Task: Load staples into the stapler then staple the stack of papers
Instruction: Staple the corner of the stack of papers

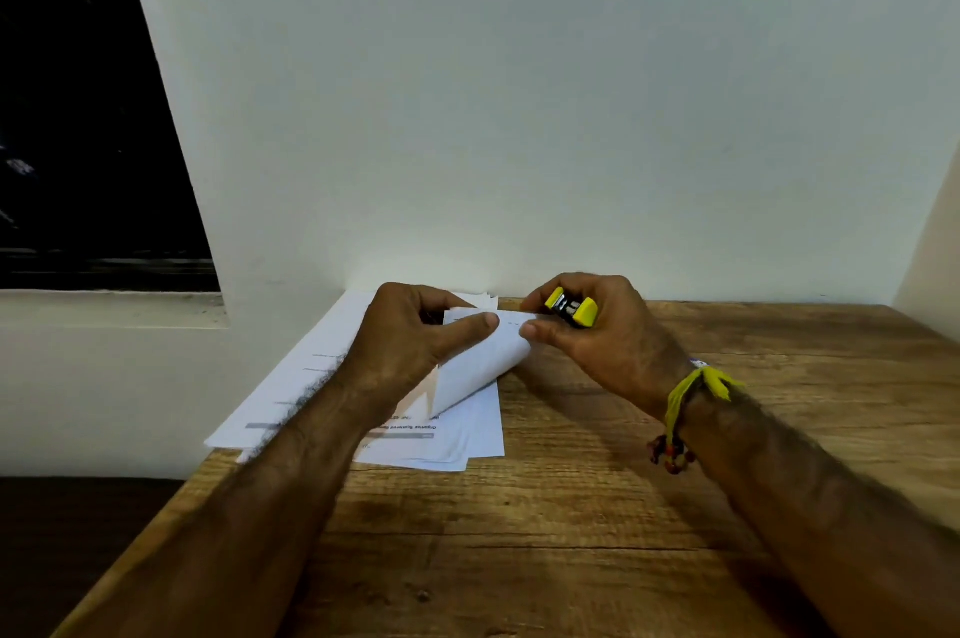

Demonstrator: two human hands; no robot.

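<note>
The left hand [415, 341] pinched the limp, curled papers [483, 362] beside the small rigid stapler [570, 311], which the right hand [597, 331] gripped.

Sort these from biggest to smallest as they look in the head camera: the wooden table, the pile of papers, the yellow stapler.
1. Wooden table, by far the biggest.
2. Pile of papers, partly covered by the left hand.
3. Yellow stapler, smallest, mostly hidden inside the right hand.

The printed sheet [441, 435], below the left hand [410, 341] that grips the curled paper, carries an upside-down line of text. Its first word appears to read "Organize"; the remainder is illegible.
</note>
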